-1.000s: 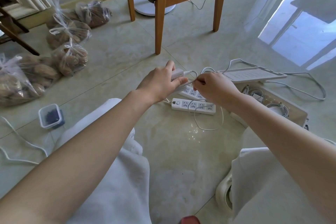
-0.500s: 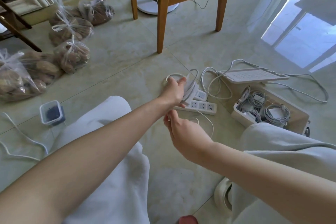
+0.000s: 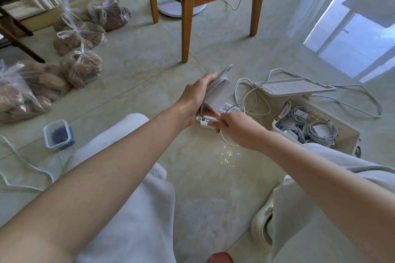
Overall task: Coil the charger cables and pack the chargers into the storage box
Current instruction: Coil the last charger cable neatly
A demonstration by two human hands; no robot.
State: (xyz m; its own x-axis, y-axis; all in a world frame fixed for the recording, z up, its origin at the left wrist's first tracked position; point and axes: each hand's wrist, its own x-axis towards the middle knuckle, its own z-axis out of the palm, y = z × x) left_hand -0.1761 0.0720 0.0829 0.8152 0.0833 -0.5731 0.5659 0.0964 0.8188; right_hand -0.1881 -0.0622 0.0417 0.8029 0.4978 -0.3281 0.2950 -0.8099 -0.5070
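My left hand [image 3: 196,96] grips a white charger brick [image 3: 220,94] with its cable wound round it, held upright above the floor. My right hand [image 3: 233,127] sits just below it and pinches the loose white cable [image 3: 226,143], which loops down to the tiles. Under both hands lie white power strips [image 3: 229,109], partly hidden. To the right stands the open storage box [image 3: 346,134] holding several coiled chargers [image 3: 307,126]. Its white lid [image 3: 295,86] rests behind it.
A wooden chair [image 3: 188,17] stands beyond the hands. Several clear bags of brown produce [image 3: 79,34] lie at the far left. A small plastic container [image 3: 57,135] and a loose white cable [image 3: 25,164] sit near my left knee. Another cable [image 3: 359,102] trails right of the lid.
My right hand came back up from near my knee to the charger, drawing the cable with it. The left hand tilted the charger more upright, and more cable is wound round it.
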